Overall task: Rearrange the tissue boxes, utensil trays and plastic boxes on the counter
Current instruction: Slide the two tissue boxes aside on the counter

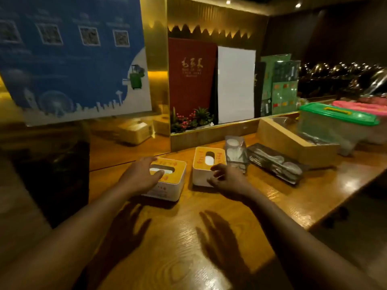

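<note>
Left hand (142, 174) lies spread, palm down, on left tissue box (167, 181); slot runs left-right. Right hand (227, 177), fingers loosely spread, touches near corner of right tissue box (206, 166); slot points away. Beyond: utensil tray (276, 162) angled on counter (188, 237), green-lidded plastic box (335, 122).

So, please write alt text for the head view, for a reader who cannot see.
A person's left hand rests on one yellow-topped tissue box and the right hand touches a second tissue box on a wooden counter.
</note>
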### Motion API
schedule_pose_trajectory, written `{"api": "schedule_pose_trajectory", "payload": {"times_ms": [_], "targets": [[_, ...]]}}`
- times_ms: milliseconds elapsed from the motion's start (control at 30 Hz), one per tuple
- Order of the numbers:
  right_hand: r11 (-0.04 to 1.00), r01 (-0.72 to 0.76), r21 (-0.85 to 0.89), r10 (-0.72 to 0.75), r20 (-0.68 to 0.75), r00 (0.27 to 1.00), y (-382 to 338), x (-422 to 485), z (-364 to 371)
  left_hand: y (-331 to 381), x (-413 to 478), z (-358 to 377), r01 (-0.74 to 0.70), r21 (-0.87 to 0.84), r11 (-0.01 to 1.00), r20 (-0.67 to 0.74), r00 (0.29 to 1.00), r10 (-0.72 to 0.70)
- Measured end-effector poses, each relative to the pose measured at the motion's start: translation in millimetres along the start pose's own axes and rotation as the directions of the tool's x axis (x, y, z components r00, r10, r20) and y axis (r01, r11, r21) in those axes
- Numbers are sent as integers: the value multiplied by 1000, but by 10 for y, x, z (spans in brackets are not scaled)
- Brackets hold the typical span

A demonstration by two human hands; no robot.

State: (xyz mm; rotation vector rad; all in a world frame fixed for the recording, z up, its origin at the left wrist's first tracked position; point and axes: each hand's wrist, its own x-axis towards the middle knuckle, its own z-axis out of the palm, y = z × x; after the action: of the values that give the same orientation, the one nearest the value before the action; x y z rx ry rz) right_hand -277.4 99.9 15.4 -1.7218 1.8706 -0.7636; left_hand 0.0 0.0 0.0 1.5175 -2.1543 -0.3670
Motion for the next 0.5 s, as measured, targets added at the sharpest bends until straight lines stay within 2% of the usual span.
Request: {"api": "schedule_pose_trajectory", "payload": {"times_ms": [67,133,267,367,500], "targets": [[1000,-17,20,17,5,1000,-153,74,282,-189,31,4,84,-28,996,2,996,-84],[997,44,-65,-45,-17,999,-235,152,649,-406,27,78,148,-51,988,73,987,-144],[970,96,-222,-108,-41,993,-274,392,1100,-651,19,233,124,-60,990,133,984,-115],[956,104,-274,-136,-99,986,-289,500,1264,-717,-67,308,98,-95,991,95,991,-89],[911,174,-374,-252,-171,953,-264,657,1295,-799,-117,358,69,-79,994,4,998,-69]]}}
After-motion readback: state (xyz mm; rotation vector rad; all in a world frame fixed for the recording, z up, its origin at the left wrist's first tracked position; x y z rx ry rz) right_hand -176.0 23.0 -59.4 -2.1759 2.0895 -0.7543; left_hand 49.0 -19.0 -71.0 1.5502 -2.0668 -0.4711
